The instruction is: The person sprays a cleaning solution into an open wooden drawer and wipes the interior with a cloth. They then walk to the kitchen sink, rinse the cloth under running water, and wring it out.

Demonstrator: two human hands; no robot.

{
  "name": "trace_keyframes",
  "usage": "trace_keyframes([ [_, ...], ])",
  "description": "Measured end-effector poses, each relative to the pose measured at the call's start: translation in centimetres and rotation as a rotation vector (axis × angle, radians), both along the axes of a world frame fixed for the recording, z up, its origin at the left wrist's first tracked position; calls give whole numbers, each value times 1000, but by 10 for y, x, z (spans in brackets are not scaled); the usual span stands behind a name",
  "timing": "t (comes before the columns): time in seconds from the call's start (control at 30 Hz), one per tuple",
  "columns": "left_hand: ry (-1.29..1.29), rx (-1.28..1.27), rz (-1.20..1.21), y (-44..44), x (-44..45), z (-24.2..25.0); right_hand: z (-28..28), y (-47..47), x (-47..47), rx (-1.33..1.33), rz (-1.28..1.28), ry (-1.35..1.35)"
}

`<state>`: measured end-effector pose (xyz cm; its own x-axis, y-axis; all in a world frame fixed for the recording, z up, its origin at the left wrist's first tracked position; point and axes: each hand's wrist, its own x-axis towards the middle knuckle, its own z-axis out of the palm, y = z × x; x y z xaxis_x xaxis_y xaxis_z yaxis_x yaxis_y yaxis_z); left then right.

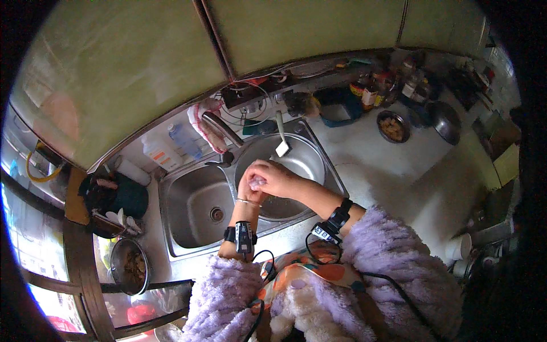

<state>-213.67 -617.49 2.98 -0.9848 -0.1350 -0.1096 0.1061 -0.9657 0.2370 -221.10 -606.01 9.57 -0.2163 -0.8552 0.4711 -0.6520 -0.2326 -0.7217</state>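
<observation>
Over the right, round basin of a stainless steel double sink (194,171), my two hands are pressed together. My left hand (250,188) wears a thin bangle at the wrist; its palm is partly covered. Over it lies my right hand (275,177), its fingers curled. Something pale and pinkish shows between the hands; I cannot tell whether it is a held thing or part of a hand. Just beyond them, a white-headed brush (283,147) with a pale handle leans across the round basin's back rim. The faucet (223,129) stands behind the sink, left of the brush.
Left of the sink are plastic bottles (160,151), a dark bin-like container (130,199) and a metal bowl of food (130,265). A dark blue basin (337,117), a bowl with food pieces (392,127), a dark pan (444,122) and jars (414,89) stand on the counter at right.
</observation>
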Motion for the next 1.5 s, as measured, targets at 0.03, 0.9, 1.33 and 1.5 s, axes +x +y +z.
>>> trace_keyframes([
  [0.03, 164, 45, -21, -1, -3, 3, -2, -2, 0, -55, -45, -66],
  [0.9, 402, -2000, 546, 31, -29, 56, -24, 32, -42, -74, 295, -1277],
  [1.33, 727, -2981, 1, 31, -10, 28, -13, -50, -67, 990, 341, -512],
  [1.5, 592, -2957, -134, 26, -18, -6, -59, -72, -51, 844, 60, 30],
])
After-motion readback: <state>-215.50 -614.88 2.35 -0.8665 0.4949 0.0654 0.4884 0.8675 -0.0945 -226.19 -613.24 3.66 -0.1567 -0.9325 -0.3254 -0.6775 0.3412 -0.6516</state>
